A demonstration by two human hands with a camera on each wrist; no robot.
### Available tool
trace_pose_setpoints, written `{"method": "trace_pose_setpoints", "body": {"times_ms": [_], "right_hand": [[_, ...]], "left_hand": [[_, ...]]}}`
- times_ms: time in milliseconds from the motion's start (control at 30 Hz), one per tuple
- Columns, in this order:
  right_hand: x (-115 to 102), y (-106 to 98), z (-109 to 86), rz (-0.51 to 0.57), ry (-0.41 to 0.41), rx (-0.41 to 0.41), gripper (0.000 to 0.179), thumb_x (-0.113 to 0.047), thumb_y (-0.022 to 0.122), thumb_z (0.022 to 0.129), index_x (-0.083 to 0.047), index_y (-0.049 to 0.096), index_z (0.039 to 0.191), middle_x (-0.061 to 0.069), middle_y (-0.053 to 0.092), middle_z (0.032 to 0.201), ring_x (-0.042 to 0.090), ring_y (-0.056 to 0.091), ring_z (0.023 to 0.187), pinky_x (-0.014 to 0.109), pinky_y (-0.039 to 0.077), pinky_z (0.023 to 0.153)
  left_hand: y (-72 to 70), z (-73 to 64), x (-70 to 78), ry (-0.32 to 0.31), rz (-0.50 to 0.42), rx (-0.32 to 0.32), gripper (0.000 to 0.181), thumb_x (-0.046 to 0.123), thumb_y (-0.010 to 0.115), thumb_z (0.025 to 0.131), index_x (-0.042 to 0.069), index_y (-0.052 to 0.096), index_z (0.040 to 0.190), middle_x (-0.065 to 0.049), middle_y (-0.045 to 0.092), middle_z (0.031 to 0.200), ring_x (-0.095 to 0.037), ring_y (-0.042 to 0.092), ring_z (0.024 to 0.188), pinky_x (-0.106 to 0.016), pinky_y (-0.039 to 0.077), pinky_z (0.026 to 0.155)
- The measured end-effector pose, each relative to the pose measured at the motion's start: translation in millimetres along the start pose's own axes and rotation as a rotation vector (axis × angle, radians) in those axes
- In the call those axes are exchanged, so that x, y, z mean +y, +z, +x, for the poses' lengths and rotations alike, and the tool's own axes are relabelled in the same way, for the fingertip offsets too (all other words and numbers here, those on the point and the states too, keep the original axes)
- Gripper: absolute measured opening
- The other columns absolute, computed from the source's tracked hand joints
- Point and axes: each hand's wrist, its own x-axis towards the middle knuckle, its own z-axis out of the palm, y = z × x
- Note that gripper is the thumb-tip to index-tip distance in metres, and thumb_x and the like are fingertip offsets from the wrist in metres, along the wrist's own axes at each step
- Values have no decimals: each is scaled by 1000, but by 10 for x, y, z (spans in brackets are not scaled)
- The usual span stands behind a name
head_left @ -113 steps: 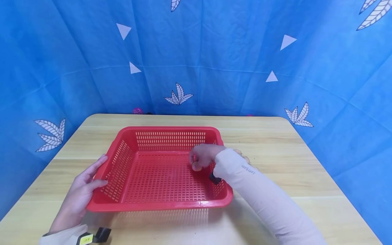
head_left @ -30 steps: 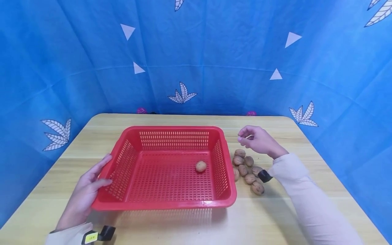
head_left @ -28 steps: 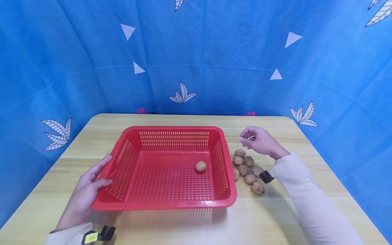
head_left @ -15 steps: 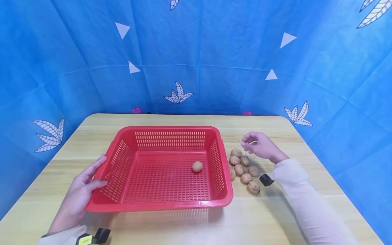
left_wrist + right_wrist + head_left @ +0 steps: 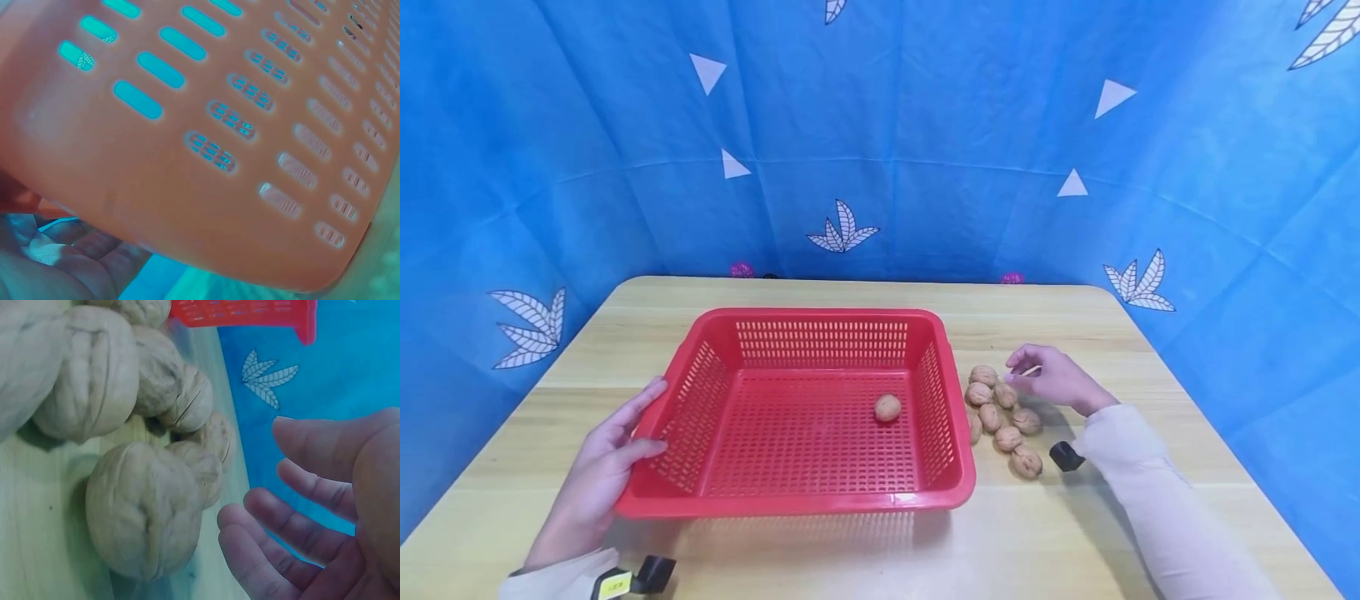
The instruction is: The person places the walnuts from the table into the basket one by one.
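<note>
At the left side of the red plastic basket (image 5: pixel 775 505), my left hand (image 5: pixel 597 467) holds its rim, thumb over the edge. The left wrist view shows the basket's slotted wall (image 5: pixel 150 194) with that hand's fingers (image 5: pixel 94 262) under the rim. One walnut (image 5: pixel 887 407) lies inside the basket, toward its right end. My right hand (image 5: pixel 1060 379) hovers over the far right of a walnut cluster, fingers parted and holding nothing. In the right wrist view its fingertips are apart from the nearest walnut (image 5: pixel 144 509).
Several walnuts (image 5: pixel 990 417) lie grouped on the wooden table (image 5: pixel 1075 317) right beside the basket, one partly hidden by its rim. A blue patterned curtain (image 5: pixel 880 108) hangs behind the table and along both sides.
My right hand has let go of a walnut inside the basket and moved out to the right, then lowered toward the loose walnuts. My left hand stays on the rim.
</note>
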Motion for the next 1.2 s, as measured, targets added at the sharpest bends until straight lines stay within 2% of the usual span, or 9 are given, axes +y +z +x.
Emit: {"method": "trace_pose_setpoints", "body": {"times_ms": [200,433,700,1067,1200], "right_hand": [[102,4,-28,4,24,-24,32,-12,70,88,7,57,110,16,64,101,28,63,92,38,52,81],[127,65,-42,-24,73,-94,31,-18,73,87,2,59,107,13,64,100,28,61,94,36,52,77],[70,122,-32,-111,91,-134,31,-23,71,88,-2,61,109,11,64,100,28,59,96,48,48,85],[95,172,-6,-100,105,-81,25,-21,72,88,-4,62,103,9,62,98,27,56,95,44,47,83],[94,161,12,-95,127,-87,26,-22,72,88,-6,61,104,9,62,98,27,57,95,45,48,83]], "left_hand": [[27,26,19,0,19,-2,75,5,57,97,31,18,156,-1,21,151,-8,59,107,-40,55,81],[15,7,-1,-49,43,12,77,7,58,96,32,15,156,-1,23,149,-8,59,105,-41,56,81],[11,-3,-19,-27,17,10,76,6,56,97,31,17,156,0,22,150,-7,59,106,-41,55,80],[-5,0,-20,-25,30,20,74,7,56,97,33,18,156,0,22,150,-6,60,105,-40,56,80],[-6,6,-12,-29,30,18,75,7,56,97,33,18,156,0,22,149,-6,60,104,-41,56,80]]}}
